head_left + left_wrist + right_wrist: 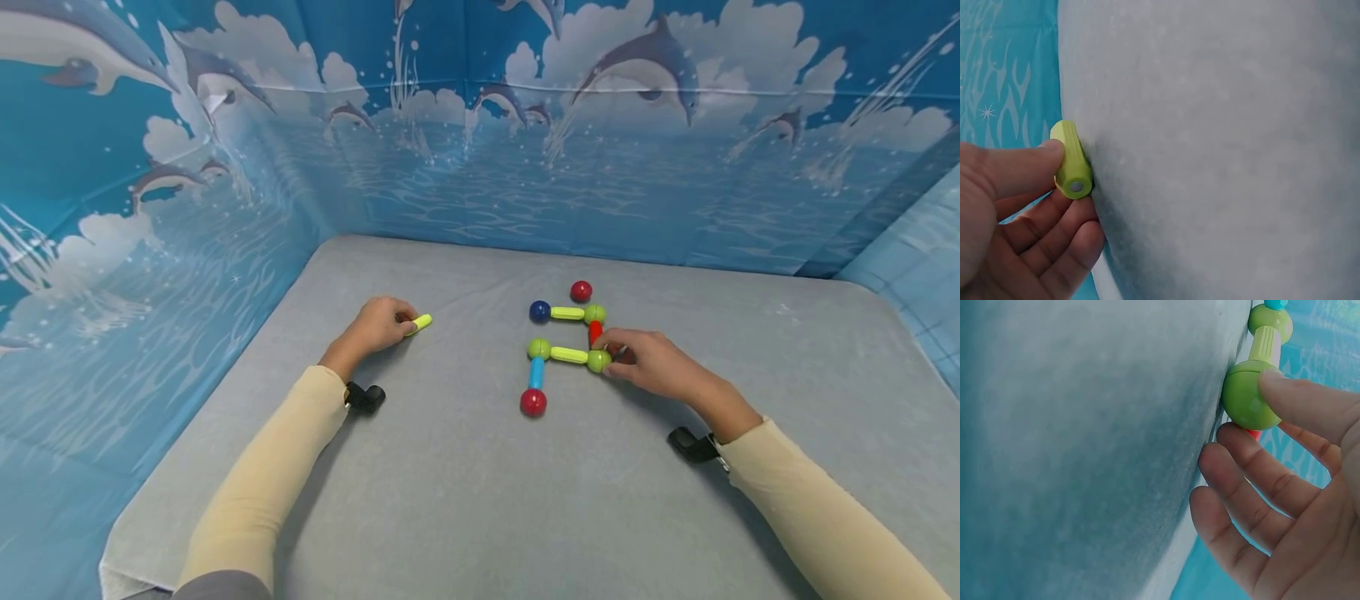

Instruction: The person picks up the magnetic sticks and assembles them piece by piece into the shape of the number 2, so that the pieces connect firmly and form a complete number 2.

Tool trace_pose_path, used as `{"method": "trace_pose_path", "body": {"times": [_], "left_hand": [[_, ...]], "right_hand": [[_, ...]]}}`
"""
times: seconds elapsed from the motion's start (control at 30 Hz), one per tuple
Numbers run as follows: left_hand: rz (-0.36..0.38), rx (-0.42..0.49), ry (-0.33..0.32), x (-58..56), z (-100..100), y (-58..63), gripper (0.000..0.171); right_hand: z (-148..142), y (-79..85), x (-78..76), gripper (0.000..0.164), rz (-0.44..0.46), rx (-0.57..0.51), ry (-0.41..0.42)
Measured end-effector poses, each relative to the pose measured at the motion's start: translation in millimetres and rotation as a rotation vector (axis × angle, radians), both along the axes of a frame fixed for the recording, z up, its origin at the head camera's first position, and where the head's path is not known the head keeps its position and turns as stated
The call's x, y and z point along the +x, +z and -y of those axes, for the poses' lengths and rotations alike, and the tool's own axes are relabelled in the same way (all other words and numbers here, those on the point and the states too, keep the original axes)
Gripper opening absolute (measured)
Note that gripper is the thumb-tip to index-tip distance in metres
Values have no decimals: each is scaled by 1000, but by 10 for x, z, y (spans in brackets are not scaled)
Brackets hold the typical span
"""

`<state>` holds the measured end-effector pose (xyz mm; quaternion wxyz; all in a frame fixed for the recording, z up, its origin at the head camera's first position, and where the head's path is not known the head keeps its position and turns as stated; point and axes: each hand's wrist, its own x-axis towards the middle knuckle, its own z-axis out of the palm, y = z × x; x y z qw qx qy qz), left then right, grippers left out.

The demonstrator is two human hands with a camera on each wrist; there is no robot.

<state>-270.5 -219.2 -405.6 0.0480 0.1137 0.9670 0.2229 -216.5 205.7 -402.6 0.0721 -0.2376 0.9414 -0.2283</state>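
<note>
My left hand (381,322) pinches a yellow-green magnetic rod (1072,159) between thumb and fingers, low over the grey cloth. A metal tip shows at the rod's end in the left wrist view. To the right lies a chain of rods and balls. My right hand (651,360) grips the green ball (1249,397) at its lower right corner, thumb on top. A red rod (596,333) runs from that ball to another green ball (594,313). Yellow-green rods (567,313) lead left to a dark blue ball (539,312) and a third green ball (538,348).
From the left green ball, a light blue rod (536,373) reaches a red ball (533,403). Another red ball (581,291) sits apart behind the chain. The grey-covered table (465,500) is bordered by a blue dolphin-print curtain (465,192) at the back and sides.
</note>
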Motion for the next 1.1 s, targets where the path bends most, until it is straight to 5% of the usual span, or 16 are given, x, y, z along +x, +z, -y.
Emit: {"method": "trace_pose_path", "body": {"times": [0.27,0.53,0.63,0.87,1.1], "left_hand": [[-3,-48,-47,58,-40,50,28],[-45,86,-133,140,-128,21,26],[-60,114,-195,253,-309,79,25],[-113,98,-490,596,-906,215,20],[-77,119,-552,728,-1205,216,19]], "right_hand": [[-8,0,-8,25,9,-6,-6],[-11,-9,-7,24,17,-4,-8],[-11,-10,-12,24,12,-4,-2],[-19,9,-5,25,-2,5,-6],[-14,-11,-5,25,-6,3,6]]}}
